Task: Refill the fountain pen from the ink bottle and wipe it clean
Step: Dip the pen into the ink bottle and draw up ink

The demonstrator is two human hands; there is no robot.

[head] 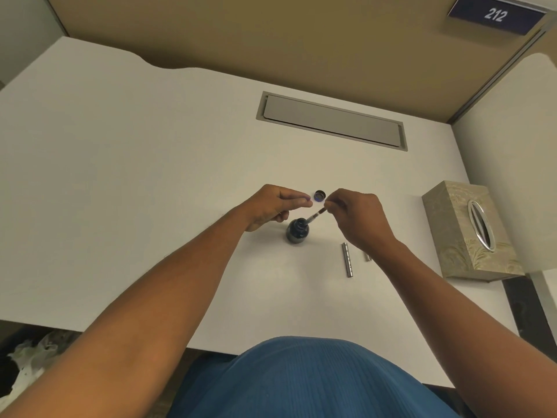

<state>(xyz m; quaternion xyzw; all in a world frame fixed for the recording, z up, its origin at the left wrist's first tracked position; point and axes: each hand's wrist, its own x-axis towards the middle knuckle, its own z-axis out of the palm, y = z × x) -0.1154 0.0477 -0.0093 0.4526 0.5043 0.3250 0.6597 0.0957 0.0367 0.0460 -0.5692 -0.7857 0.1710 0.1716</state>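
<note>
An open dark ink bottle [297, 232] stands on the white desk [150, 176]. My right hand [355, 218] pinches the upper end of the pen's inner section [316, 216], which slants down with its tip in the bottle's mouth. My left hand [271, 206] hovers just left of the bottle with thumb and fingers drawn together, holding nothing I can see. The bottle's cap [319, 195] lies upside down behind the hands. A silver pen barrel [347, 260] lies to the right of the bottle, and another silver pen part [368, 256] peeks out under my right wrist.
A beige tissue box [470, 233] stands at the desk's right edge. A grey cable hatch [331, 120] is set into the desk further back. A tan partition rises behind the desk. Crumpled white paper [27, 363] lies on the floor at lower left.
</note>
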